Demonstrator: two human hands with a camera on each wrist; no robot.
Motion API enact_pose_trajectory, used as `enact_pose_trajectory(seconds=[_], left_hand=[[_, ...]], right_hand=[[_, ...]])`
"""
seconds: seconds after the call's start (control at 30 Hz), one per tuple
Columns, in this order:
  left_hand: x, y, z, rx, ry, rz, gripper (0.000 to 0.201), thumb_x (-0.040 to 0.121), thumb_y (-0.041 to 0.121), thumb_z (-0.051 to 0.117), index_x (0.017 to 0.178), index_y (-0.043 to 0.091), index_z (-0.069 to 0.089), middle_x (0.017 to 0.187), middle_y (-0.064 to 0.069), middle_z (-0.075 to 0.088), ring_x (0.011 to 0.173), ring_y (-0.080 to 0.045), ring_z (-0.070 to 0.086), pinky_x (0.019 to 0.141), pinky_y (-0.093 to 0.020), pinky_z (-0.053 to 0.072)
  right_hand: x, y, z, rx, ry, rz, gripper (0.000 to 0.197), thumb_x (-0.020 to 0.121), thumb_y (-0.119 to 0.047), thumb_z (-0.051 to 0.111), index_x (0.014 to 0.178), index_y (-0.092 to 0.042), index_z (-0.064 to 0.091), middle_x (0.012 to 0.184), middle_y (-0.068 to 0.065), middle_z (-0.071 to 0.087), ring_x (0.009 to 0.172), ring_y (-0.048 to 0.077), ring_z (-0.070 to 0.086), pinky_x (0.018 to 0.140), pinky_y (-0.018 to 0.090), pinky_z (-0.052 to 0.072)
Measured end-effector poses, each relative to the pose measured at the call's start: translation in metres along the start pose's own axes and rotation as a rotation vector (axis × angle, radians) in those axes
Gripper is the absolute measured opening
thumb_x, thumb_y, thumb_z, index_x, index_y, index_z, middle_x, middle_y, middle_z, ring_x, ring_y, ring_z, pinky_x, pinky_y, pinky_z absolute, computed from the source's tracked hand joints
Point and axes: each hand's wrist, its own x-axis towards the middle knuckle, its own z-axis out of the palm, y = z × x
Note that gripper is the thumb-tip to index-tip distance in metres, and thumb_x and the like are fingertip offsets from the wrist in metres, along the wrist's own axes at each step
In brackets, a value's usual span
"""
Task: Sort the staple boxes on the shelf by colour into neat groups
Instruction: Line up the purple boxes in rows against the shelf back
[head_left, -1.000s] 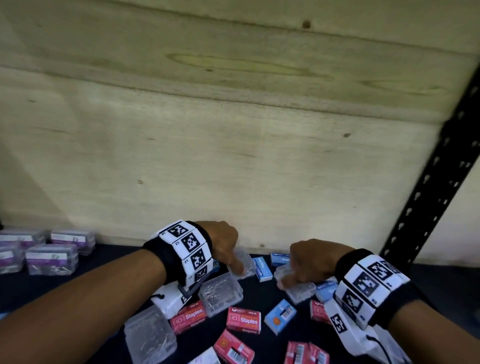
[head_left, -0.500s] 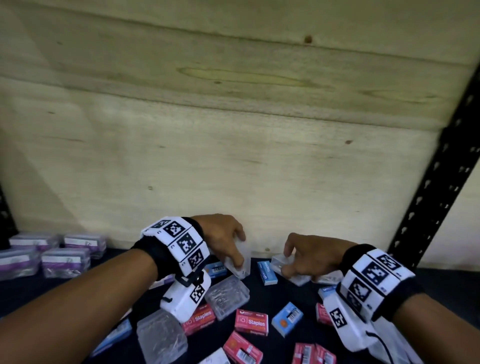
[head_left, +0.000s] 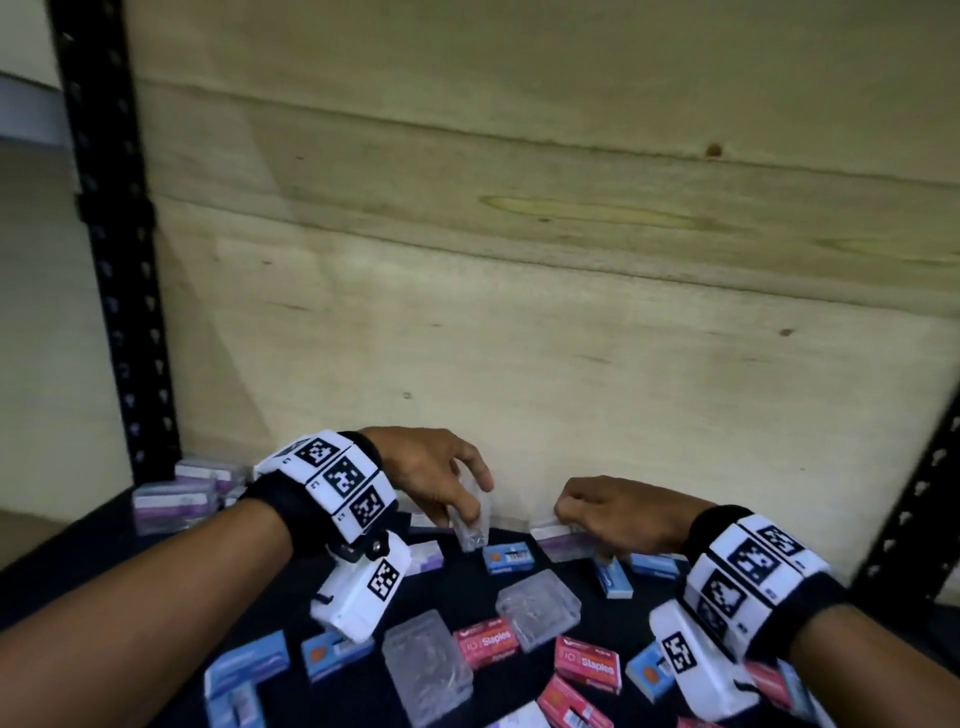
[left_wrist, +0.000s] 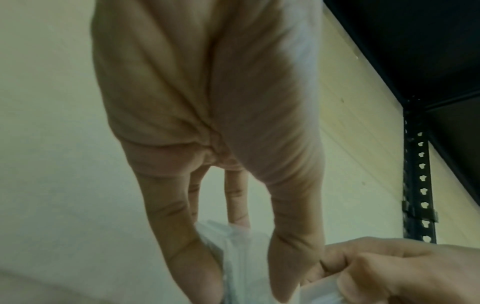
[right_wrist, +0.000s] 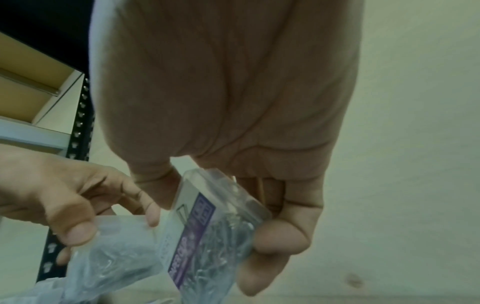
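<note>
Hands work side by side at the far edge of the dark shelf (head_left: 62, 566), close to the pale plywood back panel (head_left: 519, 312). From the head view the left hand (head_left: 431, 467) pinches a clear plastic box (head_left: 470, 525) stood on end, while the right hand (head_left: 618, 512) curls over a purple-labelled clear box (head_left: 558, 535) whose far side is hidden by the knuckles. Only the right wrist view shows that box (right_wrist: 207, 222) plainly: transparent, rounded at the corners, with a purple strip and a heap of silvery metal inside, clamped between thumb and fingers. The left wrist view shows thumb and fingers closed on the narrow ribbed edges of the unlabelled box (left_wrist: 241, 257). Nearer, loose on the shelf, lie red cardboard staple boxes (head_left: 589, 665), blue cardboard staple boxes (head_left: 506, 557) and frosted clear cases (head_left: 537, 608); a stack of purple-labelled boxes (head_left: 176, 501) sits far left beside a black perforated upright (head_left: 111, 260).
</note>
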Motion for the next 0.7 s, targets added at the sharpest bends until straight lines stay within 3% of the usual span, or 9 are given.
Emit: enact_pose_trajectory(seconds=[0.1, 0.2, 0.33, 0.47, 0.57, 0.63, 0.7], left_hand=[[-0.017, -0.017, -0.008, -0.012, 0.012, -0.028, 0.048, 0.077, 0.02, 0.084, 0.119, 0.018, 0.062, 0.129, -0.003, 0.054, 0.088, -0.021, 0.074, 0.087, -0.028, 0.057], [-0.035, -0.035, -0.017, 0.047, 0.052, -0.054, 0.054, 0.072, 0.027, 0.087, 0.12, 0.022, 0.062, 0.129, 0.005, 0.055, 0.094, -0.015, 0.071, 0.072, -0.018, 0.053], [-0.055, -0.062, -0.026, 0.139, 0.106, -0.088, 0.055, 0.068, 0.024, 0.088, 0.116, 0.032, 0.064, 0.123, 0.01, 0.058, 0.097, -0.009, 0.059, 0.077, -0.023, 0.045], [-0.072, -0.085, -0.035, 0.161, 0.123, -0.088, 0.05, 0.072, 0.02, 0.085, 0.117, 0.029, 0.065, 0.119, 0.008, 0.063, 0.092, -0.006, 0.058, 0.076, -0.019, 0.044], [-0.087, -0.104, -0.044, 0.149, 0.143, -0.09, 0.049, 0.075, 0.021, 0.083, 0.12, 0.026, 0.065, 0.119, 0.006, 0.064, 0.09, -0.008, 0.06, 0.073, -0.016, 0.045], [-0.093, -0.117, -0.048, 0.12, 0.133, -0.099, 0.047, 0.077, 0.022, 0.083, 0.119, 0.025, 0.064, 0.117, 0.001, 0.066, 0.091, -0.013, 0.064, 0.081, -0.022, 0.051], [-0.101, -0.13, -0.052, 0.023, 0.107, -0.121, 0.041, 0.077, 0.017, 0.083, 0.113, 0.023, 0.065, 0.117, -0.008, 0.066, 0.093, -0.024, 0.07, 0.089, -0.036, 0.056]], right_hand=[[0.007, -0.016, 0.006, 0.009, 0.009, -0.03, 0.025, 0.1, -0.037, 0.041, 0.094, -0.016, 0.053, 0.073, -0.002, 0.058, 0.056, 0.011, 0.055, 0.054, 0.023, 0.039], [0.016, -0.033, 0.013, -0.006, -0.005, -0.07, 0.025, 0.1, -0.036, 0.042, 0.092, -0.015, 0.054, 0.066, -0.002, 0.058, 0.053, 0.013, 0.054, 0.06, 0.028, 0.04], [0.03, -0.057, 0.022, -0.087, -0.004, -0.139, 0.03, 0.101, -0.041, 0.042, 0.092, -0.015, 0.055, 0.072, 0.002, 0.062, 0.056, 0.012, 0.054, 0.065, 0.031, 0.043], [0.042, -0.084, 0.033, -0.072, 0.007, -0.216, 0.032, 0.101, -0.05, 0.042, 0.093, -0.022, 0.055, 0.077, -0.004, 0.062, 0.058, 0.008, 0.058, 0.059, 0.022, 0.044], [0.052, -0.107, 0.044, -0.041, -0.014, -0.276, 0.032, 0.1, -0.049, 0.044, 0.099, -0.019, 0.055, 0.074, -0.002, 0.063, 0.058, 0.011, 0.058, 0.056, 0.021, 0.044], [0.057, -0.119, 0.05, -0.034, -0.029, -0.289, 0.031, 0.101, -0.046, 0.046, 0.107, -0.017, 0.055, 0.078, 0.0, 0.066, 0.06, 0.01, 0.06, 0.056, 0.02, 0.046], [0.063, -0.131, 0.059, 0.005, -0.054, -0.3, 0.024, 0.101, -0.04, 0.049, 0.112, -0.019, 0.053, 0.093, 0.003, 0.069, 0.071, 0.015, 0.069, 0.061, 0.023, 0.053]])
